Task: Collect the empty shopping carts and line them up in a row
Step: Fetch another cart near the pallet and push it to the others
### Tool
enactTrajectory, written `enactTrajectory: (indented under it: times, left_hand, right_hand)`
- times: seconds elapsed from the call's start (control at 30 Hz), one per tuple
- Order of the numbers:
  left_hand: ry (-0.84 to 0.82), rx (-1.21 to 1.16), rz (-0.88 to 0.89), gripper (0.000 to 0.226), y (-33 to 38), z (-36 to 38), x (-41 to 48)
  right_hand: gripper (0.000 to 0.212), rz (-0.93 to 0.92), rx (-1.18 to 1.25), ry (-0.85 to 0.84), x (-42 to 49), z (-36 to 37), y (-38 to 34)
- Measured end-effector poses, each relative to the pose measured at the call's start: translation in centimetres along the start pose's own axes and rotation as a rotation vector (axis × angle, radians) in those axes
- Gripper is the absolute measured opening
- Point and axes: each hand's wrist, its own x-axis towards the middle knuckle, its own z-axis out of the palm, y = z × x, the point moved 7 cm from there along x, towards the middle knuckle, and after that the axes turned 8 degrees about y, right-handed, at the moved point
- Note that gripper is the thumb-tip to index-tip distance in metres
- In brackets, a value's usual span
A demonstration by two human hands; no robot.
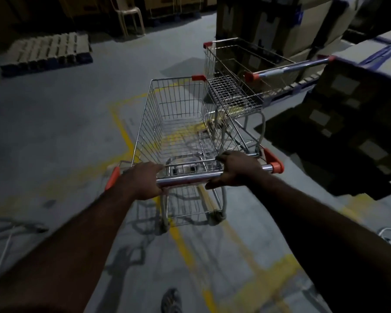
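Over grey floor [54,132], left hand [142,179] and right hand [237,169] fingers [222,158] grip the cart handle [187,177].

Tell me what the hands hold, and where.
The near shopping cart, by its chrome handle bar: left hand near the left end, right hand near the right.

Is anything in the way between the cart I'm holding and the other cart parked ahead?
Nothing visible: the held cart, gripped by the left hand and right hand, is close beside the parked cart ahead on its right. Stacked cardboard boxes crowd the right side.
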Motion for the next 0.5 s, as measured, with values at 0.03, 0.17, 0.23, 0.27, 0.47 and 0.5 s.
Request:
enactTrajectory:
  times: [0.03, 0.17, 0.23, 0.27, 0.47, 0.5]
  left_hand:
    - [0.000, 0.003, -0.006, 0.091, 1.2, 0.4, -1.2]
    - [-0.011, -0.013, -0.016, 0.094, 5.8, 1.7, -5.4]
    - [-0.020, -0.053, -0.021, 0.102, 7.9, 2.2, -7.5]
    - [-0.020, -0.071, -0.022, 0.108, 9.0, 2.4, -8.5]
    - [-0.038, -0.061, 0.059, 0.104, 15.9, 3.7, -13.4]
    - [-0.035, -0.054, 0.074, 0.105, 16.6, 3.9, -14.2]
  right_hand:
    - [0.123, -0.009, 0.001, 0.003, -1.5, 0.3, 0.6]
    - [0.119, -0.012, 0.011, 0.026, -7.4, 1.6, 3.1]
    - [0.120, -0.002, 0.006, 0.031, -10.3, 2.4, 4.3]
    - [0.121, 0.002, 0.004, 0.033, -11.7, 2.7, 4.9]
    - [0.118, 0.050, 0.018, 0.055, -20.4, 3.9, 8.4]
    - [0.118, 0.065, 0.017, 0.056, -21.8, 4.1, 8.8]
